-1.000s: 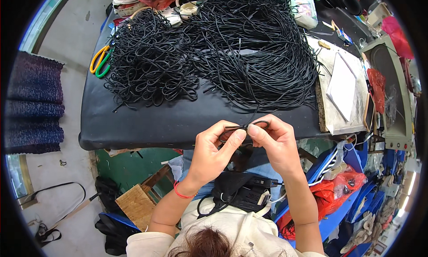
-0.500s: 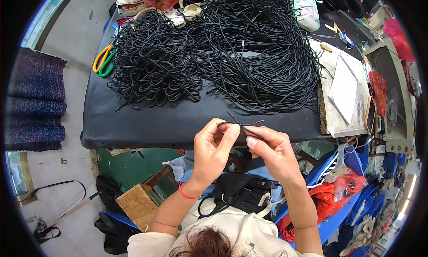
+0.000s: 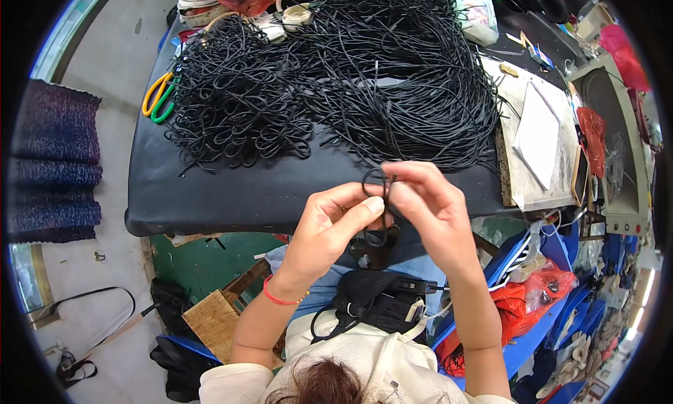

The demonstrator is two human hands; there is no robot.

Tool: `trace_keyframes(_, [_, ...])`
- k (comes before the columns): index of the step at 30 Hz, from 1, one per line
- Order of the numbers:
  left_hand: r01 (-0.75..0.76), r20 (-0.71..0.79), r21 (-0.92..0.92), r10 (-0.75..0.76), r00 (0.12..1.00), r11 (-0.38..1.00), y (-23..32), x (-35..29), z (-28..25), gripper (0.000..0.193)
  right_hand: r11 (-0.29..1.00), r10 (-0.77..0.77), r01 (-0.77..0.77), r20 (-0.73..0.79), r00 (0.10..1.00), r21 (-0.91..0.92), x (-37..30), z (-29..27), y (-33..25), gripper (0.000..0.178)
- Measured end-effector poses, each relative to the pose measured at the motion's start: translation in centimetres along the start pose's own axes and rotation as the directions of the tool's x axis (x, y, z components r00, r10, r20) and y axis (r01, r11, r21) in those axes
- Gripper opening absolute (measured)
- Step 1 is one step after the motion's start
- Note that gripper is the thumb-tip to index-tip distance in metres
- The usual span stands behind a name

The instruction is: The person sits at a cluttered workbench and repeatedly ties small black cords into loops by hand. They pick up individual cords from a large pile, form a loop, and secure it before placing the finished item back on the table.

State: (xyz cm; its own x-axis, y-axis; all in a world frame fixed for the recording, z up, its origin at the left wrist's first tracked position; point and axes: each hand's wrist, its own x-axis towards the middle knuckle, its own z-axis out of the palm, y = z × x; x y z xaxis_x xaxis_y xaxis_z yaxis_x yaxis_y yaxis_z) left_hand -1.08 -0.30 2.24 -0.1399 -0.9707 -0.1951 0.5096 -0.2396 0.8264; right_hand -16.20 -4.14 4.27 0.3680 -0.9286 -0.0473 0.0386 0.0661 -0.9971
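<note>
One looped cord (image 3: 385, 202) is at the table's (image 3: 203, 201) near edge, pinched between the thumb and fingers of your left hand (image 3: 326, 229). Your right hand (image 3: 438, 211) is half curled at the cord's right side, too blurred to tell whether it grips. Beyond lies a black heap (image 3: 406, 81), scissors (image 3: 158, 99) to its left, a board (image 3: 522, 194) to its right.

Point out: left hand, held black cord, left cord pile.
Left hand (image 3: 320, 230): head view, thumb side of the hand.
Held black cord (image 3: 385, 202): head view, stretch between the thumbs.
Left cord pile (image 3: 242, 96): head view, tangled middle.
</note>
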Motion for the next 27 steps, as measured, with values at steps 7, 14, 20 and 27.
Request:
trace_keyframes(7, [-0.066,0.087,0.011,0.065,0.994,0.998,-0.6,-0.3,-0.5,0.014,0.98,0.06,-0.056,-0.012,0.998,0.19,-0.5,1.2,0.2,0.012])
trace_keyframes(14, [-0.029,0.044,-0.013,0.029,0.999,0.999,-0.7,-0.5,-0.1,0.016,0.968,0.147,-0.134,-0.046,0.988,0.211,-0.5,1.1,0.4,0.016])
trace_keyframes(20, [-0.035,0.026,0.005,0.035,0.999,0.999,-0.7,-0.7,0.0,0.017,0.982,0.124,-0.114,-0.056,0.991,0.153,-0.3,1.0,0.7,0.018])
trace_keyframes(27, [-0.057,0.0,-0.018,0.057,0.998,0.998,-1.1,-0.9,0.0,0.017,0.973,0.153,-0.141,-0.054,0.987,0.181,-0.1,1.1,0.9,0.018])
